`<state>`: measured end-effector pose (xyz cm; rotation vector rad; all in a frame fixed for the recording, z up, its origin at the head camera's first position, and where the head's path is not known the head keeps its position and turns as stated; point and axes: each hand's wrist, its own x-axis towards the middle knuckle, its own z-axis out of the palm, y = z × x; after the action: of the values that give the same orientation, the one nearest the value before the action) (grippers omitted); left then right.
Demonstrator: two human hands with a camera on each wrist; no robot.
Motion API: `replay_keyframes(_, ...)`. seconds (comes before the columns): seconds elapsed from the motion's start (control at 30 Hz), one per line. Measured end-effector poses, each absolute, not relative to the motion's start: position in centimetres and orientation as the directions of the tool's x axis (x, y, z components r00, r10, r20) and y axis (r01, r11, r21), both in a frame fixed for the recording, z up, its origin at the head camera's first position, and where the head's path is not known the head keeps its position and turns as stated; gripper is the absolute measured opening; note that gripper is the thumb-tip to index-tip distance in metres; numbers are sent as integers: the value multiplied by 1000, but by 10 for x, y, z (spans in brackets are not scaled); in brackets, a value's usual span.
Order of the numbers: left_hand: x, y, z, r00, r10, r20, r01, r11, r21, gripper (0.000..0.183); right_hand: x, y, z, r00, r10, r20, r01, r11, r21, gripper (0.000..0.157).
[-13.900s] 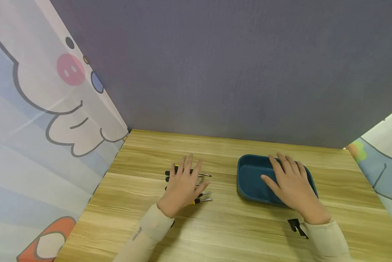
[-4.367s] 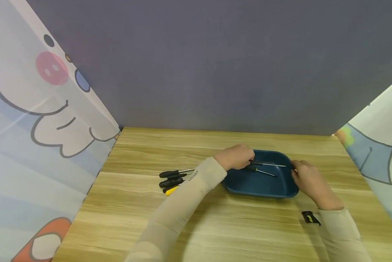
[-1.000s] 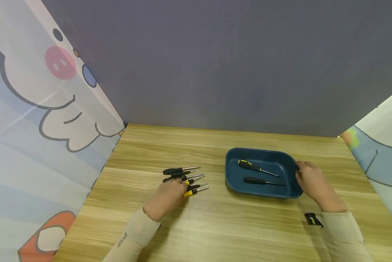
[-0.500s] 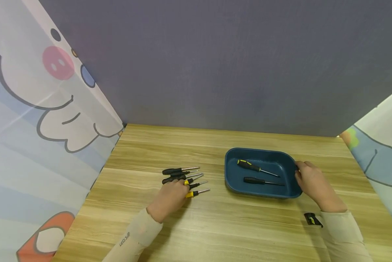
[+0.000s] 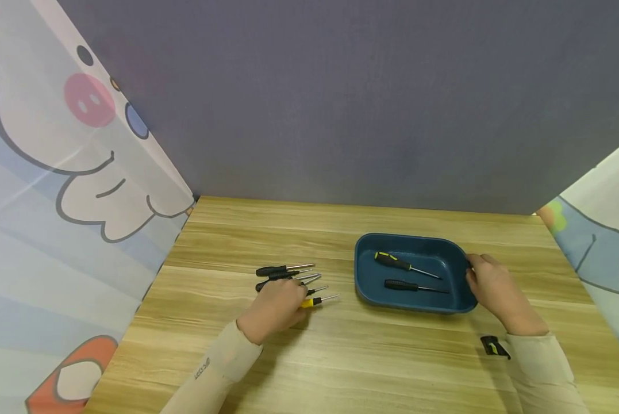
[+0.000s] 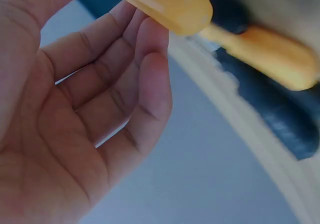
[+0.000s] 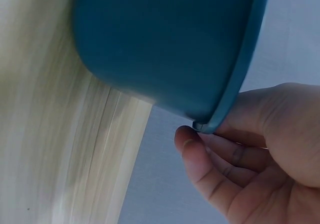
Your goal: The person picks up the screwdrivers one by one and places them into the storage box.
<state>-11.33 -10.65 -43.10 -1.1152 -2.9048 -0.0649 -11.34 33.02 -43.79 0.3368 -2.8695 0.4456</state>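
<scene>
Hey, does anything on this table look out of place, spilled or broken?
Nothing stands out. The blue bin sits upright, the two screwdrivers inside lie at slightly different angles, and the other screwdrivers by the left hand are loosely bunched, with no visible damage.

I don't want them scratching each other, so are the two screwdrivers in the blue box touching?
Apart. The head view shows a strip of the blue box floor between the yellow-striped screwdriver and the plain black-handled screwdriver.
</scene>
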Motion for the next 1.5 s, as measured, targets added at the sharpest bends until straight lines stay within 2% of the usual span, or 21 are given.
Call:
replay_keyframes(0.23,-134,-84,-393,-700,709,78,711,703,-2,11,-113,330,-438,-945,-193,263,-265,925,-273,28)
replay_keyframes(0.4,-159,-55,-366,-684,728,47,729,679,83,7,-114,331,-438,-950,-188,250,-255,927,-275,29)
replay_keyframes(0.57,-183,-17,-353,-651,759,-9,754,648,107,9,-114,330,-437,-951,-189,243,-254,928,-272,29)
replay_keyframes(0.87,-208,46,-352,-584,800,-138,793,599,111,13,-116,330,-437,-954,-184,237,-247,929,-274,28)
replay_keyframes(1.23,-219,100,-358,-547,815,-192,795,578,187,10,-116,330,-436,-949,-174,262,-245,931,-272,26)
replay_keyframes(1.5,-221,123,-380,-532,813,-236,813,569,128,12,-115,330,-436,-949,-172,264,-244,931,-272,26)
